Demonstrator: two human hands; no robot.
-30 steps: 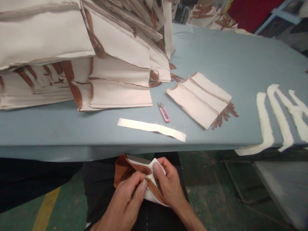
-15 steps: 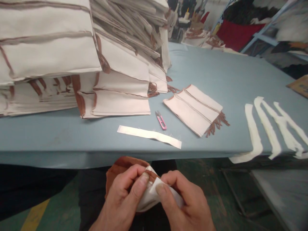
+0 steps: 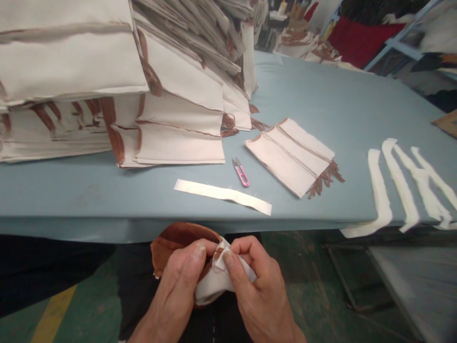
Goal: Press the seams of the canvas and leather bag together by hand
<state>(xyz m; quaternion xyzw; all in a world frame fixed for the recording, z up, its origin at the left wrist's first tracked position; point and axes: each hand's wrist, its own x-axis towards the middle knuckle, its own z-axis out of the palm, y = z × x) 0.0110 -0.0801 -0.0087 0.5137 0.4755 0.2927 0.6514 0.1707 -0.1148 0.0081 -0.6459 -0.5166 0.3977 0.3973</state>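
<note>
Below the table edge, over my lap, I hold a brown-and-white fabric piece (image 3: 210, 289), its brown side spread to the left and its white part bunched below. My left hand (image 3: 180, 278) is closed with thumb and fingers pinching the piece near its top edge. Close beside it, my right hand (image 3: 259, 278) grips a folded white corner between thumb and forefinger. On the table just beyond lie a cream fabric strip (image 3: 221, 194) and pink-handled thread snips (image 3: 241, 172), blades pointing away from me.
Tall stacks of cream fabric pieces with brown trim (image 3: 178, 147) fill the table's left side. A small cream panel (image 3: 291, 157) with brown ends lies right of the snips. Several white strips (image 3: 380, 195) hang over the edge at right. A blue shelf (image 3: 403, 47) stands behind.
Both hands and the fabric piece have shifted slightly left and up. The left thumb has lifted back from the seam, and the right hand has drawn closer to the left. The camera view has shifted a little.
</note>
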